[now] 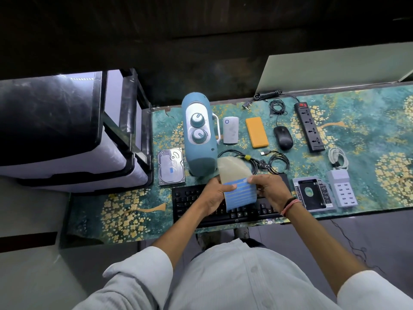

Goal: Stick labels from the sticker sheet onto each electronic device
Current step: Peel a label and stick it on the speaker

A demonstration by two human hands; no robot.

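Both hands, left [213, 198] and right [269, 190], pinch the sheet [240, 194] (blue labels low, bare backing curling up) above the keyboard [192, 202]; speaker [199, 135] just behind the keyboard on the tabletop [125, 209].

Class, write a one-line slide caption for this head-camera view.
Both hands, left and right, hold a blue sticker sheet above a keyboard among laid-out devices.

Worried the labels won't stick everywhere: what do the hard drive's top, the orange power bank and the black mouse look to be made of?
Hard drive: bare metal by the look, silvery with a dull reflective sheen. Orange power bank: probably matte plastic or a rubbery coating, evenly coloured, no glare. Black mouse: smooth moulded plastic, with a soft highlight on its curved back.
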